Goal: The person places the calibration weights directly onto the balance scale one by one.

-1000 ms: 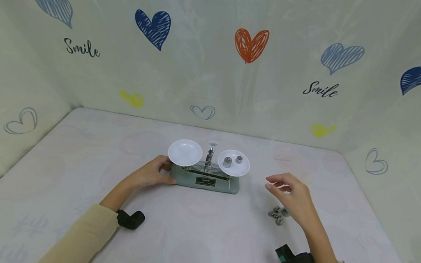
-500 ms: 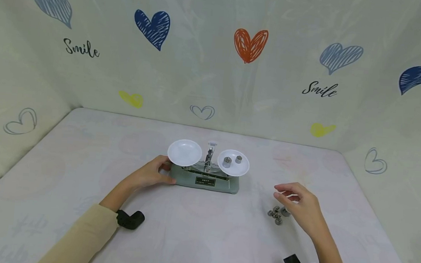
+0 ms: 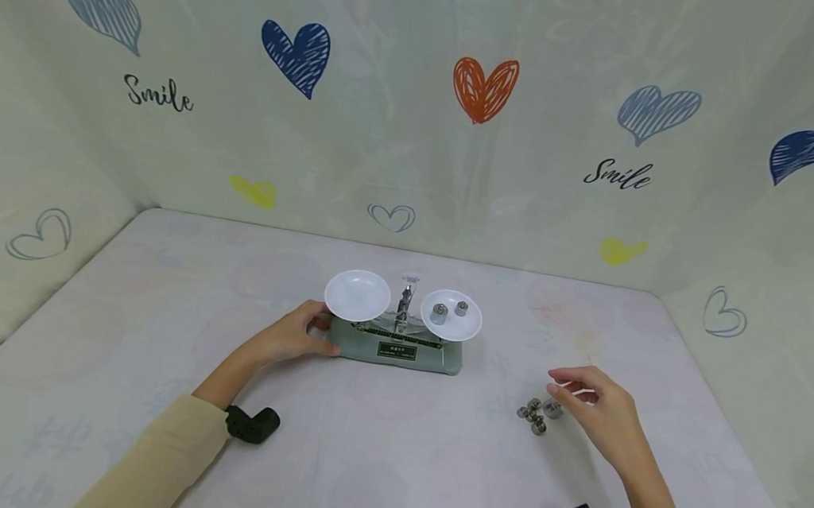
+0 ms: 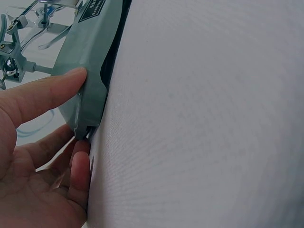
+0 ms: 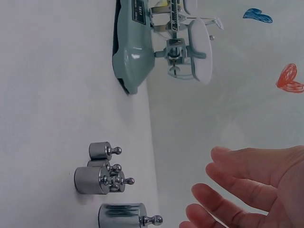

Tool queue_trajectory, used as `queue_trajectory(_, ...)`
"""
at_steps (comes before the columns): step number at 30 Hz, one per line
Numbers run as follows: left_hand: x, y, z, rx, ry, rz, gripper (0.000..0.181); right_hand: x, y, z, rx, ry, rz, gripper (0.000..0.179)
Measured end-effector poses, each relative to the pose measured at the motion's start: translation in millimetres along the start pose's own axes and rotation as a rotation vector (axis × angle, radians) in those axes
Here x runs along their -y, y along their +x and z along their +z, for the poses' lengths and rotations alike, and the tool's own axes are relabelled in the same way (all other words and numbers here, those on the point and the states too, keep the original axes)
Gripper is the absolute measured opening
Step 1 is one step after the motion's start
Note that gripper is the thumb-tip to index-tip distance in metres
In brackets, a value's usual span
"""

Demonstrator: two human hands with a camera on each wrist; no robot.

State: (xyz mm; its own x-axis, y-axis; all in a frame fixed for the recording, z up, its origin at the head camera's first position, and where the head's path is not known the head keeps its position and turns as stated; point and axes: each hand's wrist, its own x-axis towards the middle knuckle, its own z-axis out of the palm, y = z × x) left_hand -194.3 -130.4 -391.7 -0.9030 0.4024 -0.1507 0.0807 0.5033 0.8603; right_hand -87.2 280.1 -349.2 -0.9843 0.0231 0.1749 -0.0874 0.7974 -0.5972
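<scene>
A grey-green balance scale [image 3: 399, 355] with two white pans stands on the table. My left hand [image 3: 291, 334] grips the left end of its base, thumb on the front and fingers around the back, as the left wrist view shows. The left pan [image 3: 357, 295] is bare. On the right pan [image 3: 471, 325] stand a larger metal weight [image 3: 440, 313] and a smaller metal weight [image 3: 462, 308]. My right hand [image 3: 602, 413] hovers beside a group of loose knobbed weights, holding nothing, fingers loosely bent. The largest loose weight [image 5: 121, 217] is nearest that hand.
Several smaller weights [image 5: 90, 181] cluster close together, right of the scale. A pale cloth [image 3: 391, 460] covers the table. Behind it hangs a curtain [image 3: 386, 149] printed with hearts, and more curtain closes in both sides.
My right hand has drawn back rightward and toward me, away from the scale and to the loose weights. The left hand and the scale have stayed put.
</scene>
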Motion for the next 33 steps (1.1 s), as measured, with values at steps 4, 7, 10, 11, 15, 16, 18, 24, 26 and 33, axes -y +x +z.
queue_trajectory(4, 0.2, 0.0, 0.0, 0.0, 0.0, -0.001, 0.073, -3.9, -2.3, -0.3, -0.004, -0.008, 0.014, 0.026)
queue_trajectory(7, 0.5, 0.1, 0.2, -0.002, 0.001, -0.002, 0.074, -6.8, -4.6, -0.4, -0.005, -0.011, 0.022, 0.025)
queue_trajectory(10, 0.8, 0.3, 0.3, -0.004, 0.005, 0.002, 0.074, -9.5, -7.4, -0.3, -0.007, -0.016, 0.022, 0.024)
queue_trajectory(11, 1.0, 0.3, 0.3, -0.006, 0.005, 0.003, 0.074, -10.4, -8.3, 0.0, -0.009, -0.02, 0.02, 0.024)
queue_trajectory(15, 1.4, 0.1, 0.2, -0.005, 0.004, 0.009, 0.073, -14.2, -11.6, 1.5, -0.012, -0.031, 0.018, 0.022)
queue_trajectory(16, 1.4, 0.1, 0.1, -0.004, 0.003, 0.01, 0.073, -15.3, -12.3, 2.1, -0.013, -0.035, 0.019, 0.022)
queue_trajectory(18, 1.5, 0.0, 0.3, -0.001, 0.003, 0.013, 0.073, -17.2, -13.9, 3.3, -0.015, -0.036, 0.023, 0.021)
queue_trajectory(24, 1.6, -0.3, -0.2, 0.0, 0.001, 0.01, 0.073, -20.8, -19.5, 8.5, -0.024, -0.016, 0.033, 0.017)
queue_trajectory(26, 1.5, -0.5, -0.2, 0.0, -0.004, 0.009, 0.073, -21.6, -21.5, 10.4, -0.026, -0.006, 0.036, 0.017)
queue_trajectory(33, 1.6, -0.4, 0.2, -0.003, -0.007, 0.011, 0.073, -23.3, -27.8, 16.4, -0.001, 0.008, 0.072, 0.017)
